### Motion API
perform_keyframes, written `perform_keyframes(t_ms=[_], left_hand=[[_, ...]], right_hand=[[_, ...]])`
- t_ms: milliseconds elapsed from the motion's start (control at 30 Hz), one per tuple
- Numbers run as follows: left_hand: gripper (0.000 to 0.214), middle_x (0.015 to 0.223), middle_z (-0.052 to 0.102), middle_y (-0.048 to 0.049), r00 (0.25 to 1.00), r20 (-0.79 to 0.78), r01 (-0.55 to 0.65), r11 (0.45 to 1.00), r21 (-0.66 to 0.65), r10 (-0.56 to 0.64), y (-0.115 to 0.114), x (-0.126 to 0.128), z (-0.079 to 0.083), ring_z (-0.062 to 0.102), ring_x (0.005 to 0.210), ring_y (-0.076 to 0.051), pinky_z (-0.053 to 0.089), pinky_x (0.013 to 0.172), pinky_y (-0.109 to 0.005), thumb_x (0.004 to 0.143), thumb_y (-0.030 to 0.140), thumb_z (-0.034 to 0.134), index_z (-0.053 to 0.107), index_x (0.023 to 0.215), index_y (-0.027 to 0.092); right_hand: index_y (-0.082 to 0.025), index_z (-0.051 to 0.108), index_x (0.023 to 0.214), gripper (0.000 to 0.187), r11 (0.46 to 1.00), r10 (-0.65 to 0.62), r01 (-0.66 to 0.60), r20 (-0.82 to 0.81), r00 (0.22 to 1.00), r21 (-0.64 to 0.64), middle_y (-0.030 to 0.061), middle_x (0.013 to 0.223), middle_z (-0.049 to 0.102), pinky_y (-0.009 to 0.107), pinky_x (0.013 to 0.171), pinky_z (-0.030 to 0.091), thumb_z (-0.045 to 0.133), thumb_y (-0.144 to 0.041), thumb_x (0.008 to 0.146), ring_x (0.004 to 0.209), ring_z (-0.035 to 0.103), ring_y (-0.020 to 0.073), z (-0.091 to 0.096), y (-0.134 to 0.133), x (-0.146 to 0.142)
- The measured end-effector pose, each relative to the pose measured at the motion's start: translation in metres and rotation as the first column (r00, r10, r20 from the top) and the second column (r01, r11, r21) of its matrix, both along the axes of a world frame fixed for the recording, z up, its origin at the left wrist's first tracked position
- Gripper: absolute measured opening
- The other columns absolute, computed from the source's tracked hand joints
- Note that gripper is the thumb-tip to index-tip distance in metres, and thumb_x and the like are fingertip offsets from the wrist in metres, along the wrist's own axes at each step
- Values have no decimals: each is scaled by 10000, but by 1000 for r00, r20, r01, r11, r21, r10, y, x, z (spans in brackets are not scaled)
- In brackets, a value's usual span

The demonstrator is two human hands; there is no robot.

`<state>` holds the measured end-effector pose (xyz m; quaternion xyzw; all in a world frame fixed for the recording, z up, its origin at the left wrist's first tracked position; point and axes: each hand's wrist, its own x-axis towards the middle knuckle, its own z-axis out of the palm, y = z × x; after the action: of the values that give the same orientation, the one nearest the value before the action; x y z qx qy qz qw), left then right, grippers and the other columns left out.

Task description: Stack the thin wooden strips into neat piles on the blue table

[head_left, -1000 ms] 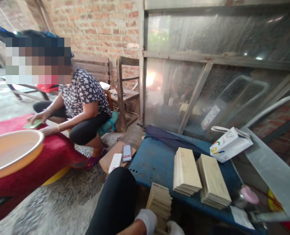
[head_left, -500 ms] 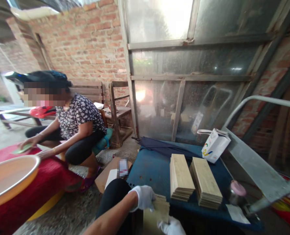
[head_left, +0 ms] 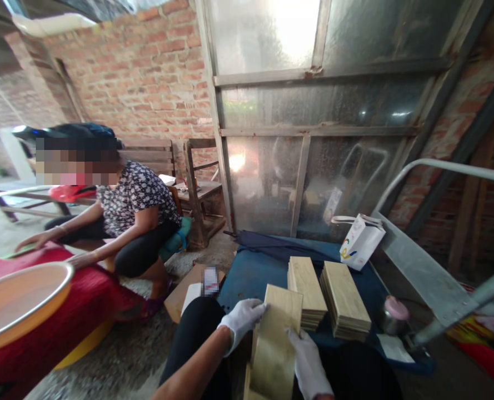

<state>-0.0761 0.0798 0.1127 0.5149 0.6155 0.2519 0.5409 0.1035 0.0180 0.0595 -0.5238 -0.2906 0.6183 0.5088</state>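
Wooden sheet (head_left: 277,339) bottom — cut off by lower edge — co-worker's face pixelated.

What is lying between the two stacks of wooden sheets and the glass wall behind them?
In the head view, a folded dark umbrella lies on the blue table between the two stacks and the glass wall.

Both gloved hands, left hand (head_left: 241,321) and right hand (head_left: 307,361), grip a wooden slat (head_left: 277,339) at six o'clock. Two slat stacks (head_left: 328,294) rest on the blue table (head_left: 250,275); a co-worker (head_left: 136,214) crouches at nine o'clock.
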Motion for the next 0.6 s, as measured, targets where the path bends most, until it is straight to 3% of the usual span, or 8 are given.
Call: perform_keyframes(t_ms=[100,267,467,600], left_hand=[[644,766,663,-49,994,106,14,1000,-12,-12,-23,4,0,592,686,-158,453,596,-249,684,701,595,677,970,130],[558,1012,699,-92,968,248,-40,999,32,30,-44,10,19,626,911,-211,487,755,-274,747,588,609,673,1056,128],[500,1013,710,-90,955,290,-76,997,17,68,-46,8,34,637,955,-232,485,838,-309,787,551,594,679,1047,133],[515,871,714,-82,945,300,-122,992,-46,130,-35,10,23,649,808,-207,501,707,-288,793,598,563,678,968,127]], right_hand=[[-138,694,943,634,999,-53,53,-83,995,2,105,878,704,345,768,519,773,-612,529,877,661,276,24,-1,-4],[-137,658,1012,644,991,-124,118,-119,985,-56,84,843,708,340,725,522,826,-526,527,807,668,249,46,6,3],[-108,677,1003,646,994,-99,97,-38,994,-48,94,844,709,336,766,516,827,-535,542,798,665,229,56,21,2],[-103,698,957,581,997,-55,54,-33,998,-52,97,865,709,333,861,492,827,-505,558,915,649,236,50,39,-7]])
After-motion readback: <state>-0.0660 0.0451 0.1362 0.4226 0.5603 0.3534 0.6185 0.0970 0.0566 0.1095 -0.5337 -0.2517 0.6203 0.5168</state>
